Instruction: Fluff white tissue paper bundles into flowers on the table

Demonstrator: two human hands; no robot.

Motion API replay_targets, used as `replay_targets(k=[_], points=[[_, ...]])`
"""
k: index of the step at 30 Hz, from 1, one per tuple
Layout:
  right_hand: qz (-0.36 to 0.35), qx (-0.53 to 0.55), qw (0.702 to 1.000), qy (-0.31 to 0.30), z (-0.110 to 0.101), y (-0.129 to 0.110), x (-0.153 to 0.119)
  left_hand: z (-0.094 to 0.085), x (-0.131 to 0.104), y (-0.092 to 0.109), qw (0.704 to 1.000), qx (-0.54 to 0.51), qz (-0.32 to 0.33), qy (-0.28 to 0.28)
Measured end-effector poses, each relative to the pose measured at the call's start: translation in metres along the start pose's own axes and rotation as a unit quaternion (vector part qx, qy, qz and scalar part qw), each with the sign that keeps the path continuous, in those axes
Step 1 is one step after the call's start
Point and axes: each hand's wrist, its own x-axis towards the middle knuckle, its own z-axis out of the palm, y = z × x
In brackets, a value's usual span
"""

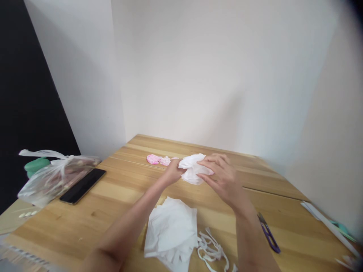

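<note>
Over the middle of the table, my left hand [173,172] grips a puffy bunch of thin white tissue-like sheets [193,172] from its left side. The fingers of my right hand [221,174] pinch the right side of the bunch, thumb below and fingers above. A stack of flat white sheets [171,226] lies nearer to me, between my forearms. Beside it is a tangle of white strips [211,249]. Behind my left hand rest a pink patterned piece [153,159] and a paler pink-and-white one [165,161].
Purple-handled thread snips [269,232] lie right of my right forearm. A black phone [83,186] and a clear plastic bag [56,181] with a green item [36,166] are at the left edge. Long white strips [329,223] lie along the right side. Walls border the wooden table [121,211].
</note>
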Motion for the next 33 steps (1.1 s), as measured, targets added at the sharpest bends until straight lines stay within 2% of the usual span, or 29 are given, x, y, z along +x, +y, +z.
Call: replay_targets(k=[4,8,11,16,20,26,33], points=[[-0.007,-0.018,1.000,-0.018,0.002,0.002,0.000,0.003,0.001,0.003,0.999,-0.009,0.035,-0.040],[-0.010,-0.022,1.000,-0.020,0.002,0.002,0.000,0.003,0.001,0.010,0.991,0.039,0.098,-0.084],[-0.007,-0.022,0.999,-0.022,0.003,0.003,0.000,0.001,0.001,0.009,0.987,0.076,0.116,-0.076],[-0.009,-0.003,0.998,-0.055,0.000,0.002,0.001,0.000,0.000,0.001,0.984,0.125,0.109,-0.066],[0.016,0.023,0.999,-0.043,-0.004,-0.001,0.001,0.002,0.002,0.003,0.975,0.147,0.146,-0.080],[0.027,0.011,0.999,-0.016,-0.003,-0.004,0.001,0.005,-0.001,0.012,0.973,0.191,0.119,-0.059],[0.013,-0.051,0.997,-0.062,0.009,-0.003,0.000,0.009,-0.004,0.016,0.963,0.240,0.111,-0.060]])
